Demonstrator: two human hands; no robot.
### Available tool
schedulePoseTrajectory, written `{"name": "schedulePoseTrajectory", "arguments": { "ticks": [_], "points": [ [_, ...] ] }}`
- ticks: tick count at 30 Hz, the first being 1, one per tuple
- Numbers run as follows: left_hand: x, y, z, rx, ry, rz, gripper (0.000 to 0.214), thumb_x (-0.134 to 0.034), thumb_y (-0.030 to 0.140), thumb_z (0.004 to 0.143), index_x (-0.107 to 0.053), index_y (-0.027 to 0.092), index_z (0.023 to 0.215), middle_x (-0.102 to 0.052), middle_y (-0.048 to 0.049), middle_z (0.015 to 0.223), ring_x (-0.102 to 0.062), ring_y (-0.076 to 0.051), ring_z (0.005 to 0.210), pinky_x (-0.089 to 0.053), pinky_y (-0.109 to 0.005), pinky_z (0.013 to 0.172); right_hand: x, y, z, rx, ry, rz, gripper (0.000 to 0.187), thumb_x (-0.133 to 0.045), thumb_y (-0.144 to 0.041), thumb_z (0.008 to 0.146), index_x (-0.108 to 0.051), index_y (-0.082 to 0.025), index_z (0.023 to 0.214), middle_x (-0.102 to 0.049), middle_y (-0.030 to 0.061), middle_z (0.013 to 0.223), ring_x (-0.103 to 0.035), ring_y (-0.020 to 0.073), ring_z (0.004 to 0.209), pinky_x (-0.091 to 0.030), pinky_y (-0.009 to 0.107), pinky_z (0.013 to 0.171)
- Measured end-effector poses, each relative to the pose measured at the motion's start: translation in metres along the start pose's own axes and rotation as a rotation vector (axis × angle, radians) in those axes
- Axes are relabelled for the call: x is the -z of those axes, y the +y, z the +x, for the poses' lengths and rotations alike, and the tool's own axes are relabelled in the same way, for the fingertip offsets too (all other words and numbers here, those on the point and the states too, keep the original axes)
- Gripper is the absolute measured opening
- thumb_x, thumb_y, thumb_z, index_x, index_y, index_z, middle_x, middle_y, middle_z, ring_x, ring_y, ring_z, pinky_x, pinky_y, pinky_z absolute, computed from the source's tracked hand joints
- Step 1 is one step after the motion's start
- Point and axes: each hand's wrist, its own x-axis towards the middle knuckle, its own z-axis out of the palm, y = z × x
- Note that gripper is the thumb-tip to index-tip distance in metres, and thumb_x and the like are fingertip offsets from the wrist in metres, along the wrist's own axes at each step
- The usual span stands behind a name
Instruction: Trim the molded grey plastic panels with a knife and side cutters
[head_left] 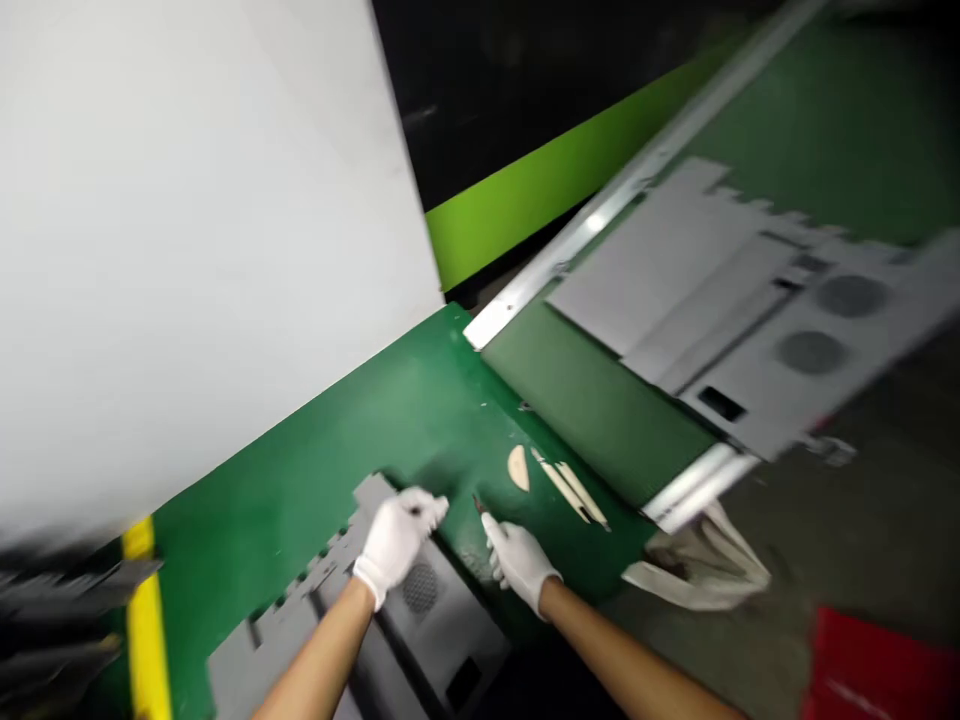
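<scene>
White-gloved on my feed, my left hand (397,535) curls its fingers above a flat grey panel with a notched edge (439,620), which lies on a green tabletop (360,425) at bottom centre; I cannot tell whether they grip anything. Nearby, my right hand (523,565) holds a slim, dark-tipped tool (478,504).

Your one view looks from your head, forward and down past your left hand (396,540) and right hand (523,562), low in the picture. It sits near enough to take in the bench (322,440), the white panel (202,220) beyond, and the belt (600,410) at right, all slanting.
</scene>
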Motion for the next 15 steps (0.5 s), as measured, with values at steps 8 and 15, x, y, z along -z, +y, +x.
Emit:
{"name": "schedulePoseTrajectory", "arguments": {
  "ticks": [8, 15],
  "points": [
    [-0.2, 0.076, -0.049, -0.132, -0.688, -0.032, 0.039, -0.062, 0.047, 0.086, -0.072, 0.015, 0.105, -0.072, -0.007, 0.087, -0.064, -0.019, 0.079, -0.048, -0.028, 0.074, 0.068, 0.14, -0.077, -0.333, 0.301, 0.527, 0.045, -0.032, -0.051, 0.103, -0.048, -0.021, 0.073, -0.049, -0.004, 0.044, -0.045, 0.0099, 0.034, -0.035, 0.019, 0.035],
    [-0.133, 0.031, -0.007, -0.271, -0.625, 0.879, 0.043, -0.062, 0.061, 0.077, -0.075, 0.021, 0.088, -0.074, -0.0142, 0.085, -0.071, -0.036, 0.086, -0.049, -0.047, 0.089, 0.079, 0.169, -0.097, -0.26, 0.354, 0.582, 0.048, -0.032, -0.056, 0.102, -0.048, -0.021, 0.072, -0.052, -0.0026, 0.047, -0.049, 0.0108, 0.035, -0.036, 0.021, 0.034]
  ]
}}
